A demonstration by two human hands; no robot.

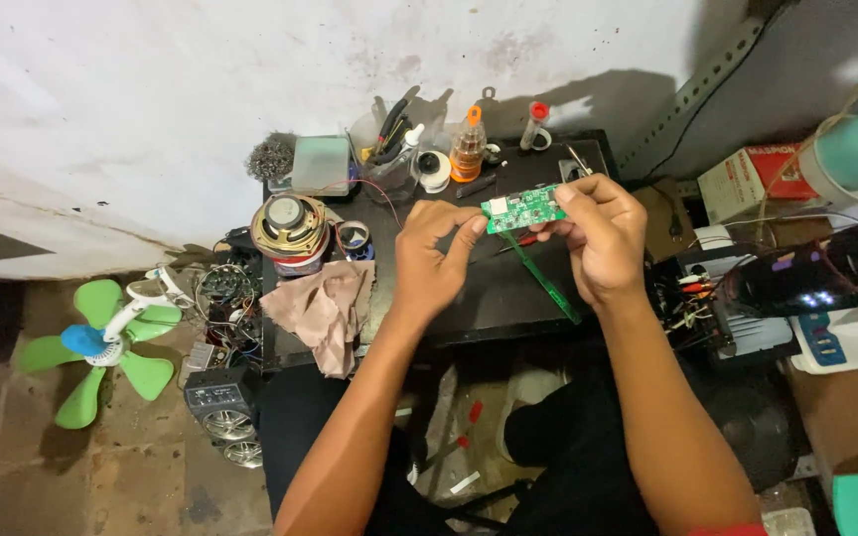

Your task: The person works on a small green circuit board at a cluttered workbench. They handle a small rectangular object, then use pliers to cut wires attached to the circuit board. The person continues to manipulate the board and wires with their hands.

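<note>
Head view: both hands up over the black counter (489, 298), sharing one small green circuit board (521, 208). Left hand (432, 260) pinches the board's left edge, thumb and forefinger clenched on it. Right hand (598, 233) grasps the right end, fingers curled over the top. Board sits in the air just above the counter, not touching it

A long thin green strip (544, 278) lies slanted on the counter right under the board; can't tell if it's joined to it

Risks as I see them:
- board held only by its edges; slip of either grip drops it onto the strip or off the front edge to the floor
- fingers close to the components, could bend or smear something
- back of the counter is crowded: round speaker (290, 226), tape roll (354, 238), clear cup of tools (389, 149), orange-capped bottle (467, 147), red-capped tube (536, 124). An elbow swing toward them tips one over
- crumpled beige rag (322, 308) hangs over the front edge, easy to snag

Packages: red and white carton (747, 179) at right against the wall, print too small to matter. White and blue flat package (826, 342) lower right, under a dark glossy object. Green fan (101, 342) lies on the floor at left
</note>
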